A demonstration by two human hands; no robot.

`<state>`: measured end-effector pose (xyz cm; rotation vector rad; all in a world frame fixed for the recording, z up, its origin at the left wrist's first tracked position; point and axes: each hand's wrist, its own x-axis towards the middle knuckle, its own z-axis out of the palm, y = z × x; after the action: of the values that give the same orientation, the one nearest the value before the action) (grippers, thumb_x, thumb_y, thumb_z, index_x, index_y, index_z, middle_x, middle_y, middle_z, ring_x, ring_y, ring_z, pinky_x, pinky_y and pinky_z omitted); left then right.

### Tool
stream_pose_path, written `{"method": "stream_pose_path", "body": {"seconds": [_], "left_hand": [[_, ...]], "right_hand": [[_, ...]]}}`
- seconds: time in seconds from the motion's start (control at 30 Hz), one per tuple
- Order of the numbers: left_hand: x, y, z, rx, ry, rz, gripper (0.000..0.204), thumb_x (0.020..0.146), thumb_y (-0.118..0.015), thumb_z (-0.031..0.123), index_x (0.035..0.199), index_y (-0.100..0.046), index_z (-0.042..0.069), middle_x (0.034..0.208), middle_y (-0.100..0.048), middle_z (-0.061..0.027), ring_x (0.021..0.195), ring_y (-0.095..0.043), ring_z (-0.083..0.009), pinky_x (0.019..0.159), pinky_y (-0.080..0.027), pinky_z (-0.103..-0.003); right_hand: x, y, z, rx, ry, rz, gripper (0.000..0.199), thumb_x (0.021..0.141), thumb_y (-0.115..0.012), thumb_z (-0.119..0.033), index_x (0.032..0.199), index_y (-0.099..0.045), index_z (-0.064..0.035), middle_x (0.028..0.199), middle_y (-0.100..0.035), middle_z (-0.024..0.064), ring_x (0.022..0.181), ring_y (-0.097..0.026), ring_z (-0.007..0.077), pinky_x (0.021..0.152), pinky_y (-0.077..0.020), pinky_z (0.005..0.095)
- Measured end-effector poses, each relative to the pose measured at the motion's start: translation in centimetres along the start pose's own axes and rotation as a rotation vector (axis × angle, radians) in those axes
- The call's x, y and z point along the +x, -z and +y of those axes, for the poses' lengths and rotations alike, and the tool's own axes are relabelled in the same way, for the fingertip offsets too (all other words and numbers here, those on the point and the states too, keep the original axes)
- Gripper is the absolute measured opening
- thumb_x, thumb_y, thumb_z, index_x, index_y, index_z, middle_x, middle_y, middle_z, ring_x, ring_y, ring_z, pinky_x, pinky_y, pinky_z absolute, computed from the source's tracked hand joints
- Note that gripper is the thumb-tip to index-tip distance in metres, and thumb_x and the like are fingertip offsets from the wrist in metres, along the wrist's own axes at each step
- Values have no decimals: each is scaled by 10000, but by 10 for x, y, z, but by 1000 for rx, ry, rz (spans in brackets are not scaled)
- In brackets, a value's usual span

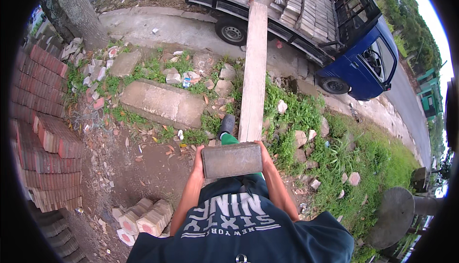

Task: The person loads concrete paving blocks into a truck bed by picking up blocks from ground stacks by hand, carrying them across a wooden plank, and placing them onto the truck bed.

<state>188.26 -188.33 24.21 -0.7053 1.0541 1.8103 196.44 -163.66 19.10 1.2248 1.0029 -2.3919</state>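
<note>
Low in the frame's centre, left hand (pixel 198 160) and right hand (pixel 264 154) clamp the ends of a grey paving block (pixel 232 160); it looks heavy, rigid, rough, best held there.

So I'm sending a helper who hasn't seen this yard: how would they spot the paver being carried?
Start at the blue pickup truck and follow the long wooden plank down to its near end. There a grey rectangular paving block is gripped between the left hand and right hand. Unlike the red stacked bricks, it is grey and off the ground.
</note>
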Motion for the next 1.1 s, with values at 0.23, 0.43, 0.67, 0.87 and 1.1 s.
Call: {"method": "stream_pose_path", "body": {"seconds": [0.23,0.43,0.67,0.87,1.1], "left_hand": [[94,-66,143,55,-8,15,732,771,-423,661,1129,-593,45,1063,-634,-134,928,-625,-268,838,-491,-398],[148,-132,257,-19,-1,-6,701,776,-436,644,1131,-588,60,1065,-621,-126,926,-610,-262,816,-491,-403],[236,-181,368,41,-44,2,670,767,-471,631,1113,-590,70,1030,-623,-112,893,-611,-248,792,-495,-396],[337,-215,482,65,11,-113,665,758,-479,624,1099,-591,65,979,-633,-112,857,-618,-251,771,-503,-397],[462,-278,671,139,66,-164,682,772,-443,646,1061,-619,54,980,-642,-111,855,-616,-253,780,-494,-396]], "right_hand": [[105,-66,-132,22,0,10,518,817,-510,-485,1084,-597,-49,982,-643,124,834,-612,255,781,-479,379],[137,-135,-269,-11,-9,52,556,802,-515,-515,1096,-587,-48,982,-636,131,832,-611,262,780,-477,383],[236,-165,-362,20,48,55,513,839,-466,-496,1054,-600,-51,944,-645,113,801,-614,245,759,-485,382],[316,-218,-461,21,78,118,514,847,-454,-492,1042,-603,-40,942,-646,112,803,-615,250,760,-489,383],[446,-307,-595,140,170,152,542,854,-445,-503,1111,-573,-43,989,-633,128,838,-612,251,789,-486,387]]}}
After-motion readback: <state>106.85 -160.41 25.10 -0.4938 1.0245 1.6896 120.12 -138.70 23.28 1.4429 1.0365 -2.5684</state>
